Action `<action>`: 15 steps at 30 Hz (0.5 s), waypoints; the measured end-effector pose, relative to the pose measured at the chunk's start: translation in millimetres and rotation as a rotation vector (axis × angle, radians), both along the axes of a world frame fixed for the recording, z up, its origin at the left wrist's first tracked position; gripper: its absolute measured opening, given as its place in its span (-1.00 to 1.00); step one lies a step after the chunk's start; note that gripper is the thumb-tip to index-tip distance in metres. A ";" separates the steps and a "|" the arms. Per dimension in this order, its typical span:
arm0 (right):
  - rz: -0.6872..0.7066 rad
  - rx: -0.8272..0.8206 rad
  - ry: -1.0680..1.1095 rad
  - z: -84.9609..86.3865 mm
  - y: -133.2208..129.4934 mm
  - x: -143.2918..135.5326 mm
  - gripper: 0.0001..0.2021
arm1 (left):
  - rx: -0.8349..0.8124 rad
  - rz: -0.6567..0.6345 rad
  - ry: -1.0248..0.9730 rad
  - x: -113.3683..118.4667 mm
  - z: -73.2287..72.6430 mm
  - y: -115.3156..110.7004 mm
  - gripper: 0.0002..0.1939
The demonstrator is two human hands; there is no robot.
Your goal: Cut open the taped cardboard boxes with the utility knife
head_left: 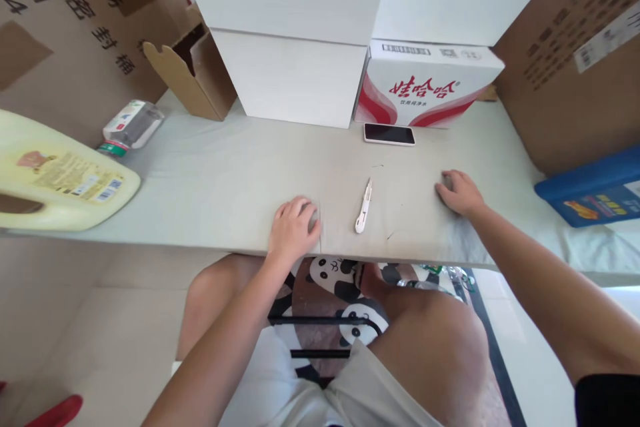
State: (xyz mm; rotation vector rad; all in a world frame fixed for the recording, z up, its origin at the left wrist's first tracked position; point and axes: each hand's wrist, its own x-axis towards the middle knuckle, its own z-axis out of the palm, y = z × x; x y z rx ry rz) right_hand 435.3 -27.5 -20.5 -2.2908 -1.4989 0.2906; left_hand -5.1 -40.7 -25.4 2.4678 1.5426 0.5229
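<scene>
My left hand rests palm down near the front edge of the cloth-covered table, its fingers slightly bent and thumb apart, holding nothing. Further right, my right hand lies on the same cloth with loosely curved fingers and the thumb away from them; nothing shows in it. Between the two hands, nearer the left one, lies a slim white utility knife, its pointed end facing away from me. A phone with a dark screen lies behind it, against a white and red carton.
White boxes stand along the back. On the left are an open brown carton, a clear bottle and a large yellow jug. A blue package stands at the right, beside a big cardboard box.
</scene>
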 end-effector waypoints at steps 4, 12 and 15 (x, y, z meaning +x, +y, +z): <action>0.015 -0.060 -0.070 0.8 0.8 -10.9 -0.48 | 0.000 0.004 0.013 1.1 -0.9 -0.8 -0.69; 0.253 -0.176 -0.142 33.2 119.4 -37.1 -0.31 | 0.016 0.010 0.029 1.7 -1.8 -2.0 -0.69; 0.388 -0.283 -0.212 37.2 172.8 -51.5 -0.19 | 0.028 0.014 0.046 0.1 -3.7 -3.7 -0.70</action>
